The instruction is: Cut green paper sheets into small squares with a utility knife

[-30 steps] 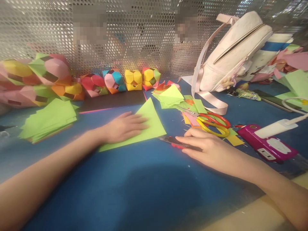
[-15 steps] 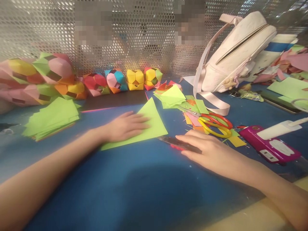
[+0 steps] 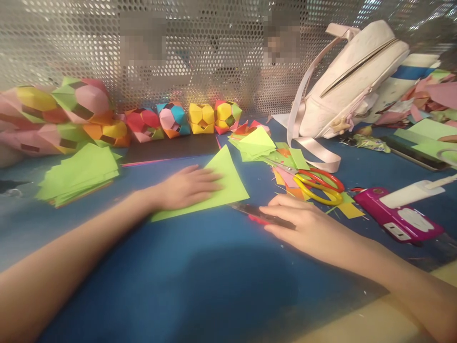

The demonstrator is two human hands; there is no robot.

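A green sheet of paper (image 3: 228, 178), folded to a triangle, lies on the blue tabletop (image 3: 150, 276). My left hand (image 3: 189, 187) rests flat on it with fingers stretched out. In my right hand (image 3: 289, 216) is a utility knife (image 3: 255, 210), dark with a red part, held in closed fingers. Its blade points left, close to the paper's lower edge near the right corner; I cannot tell whether it touches the paper. Scissors (image 3: 319, 186) with red and yellow handles lie just beyond my right hand, on coloured paper scraps (image 3: 285, 176).
Folded paper balls (image 3: 202, 118) line the back by a perforated metal panel (image 3: 214, 57). A stack of green paper (image 3: 80, 174) sits at left. At right are a pale backpack (image 3: 342, 85), a purple power strip (image 3: 400, 214) with a white plug, and a phone (image 3: 414, 151). People show blurred behind the panel.
My right hand and the utility knife have shifted slightly left, along the paper's lower edge. The left hand stays flat on the paper.
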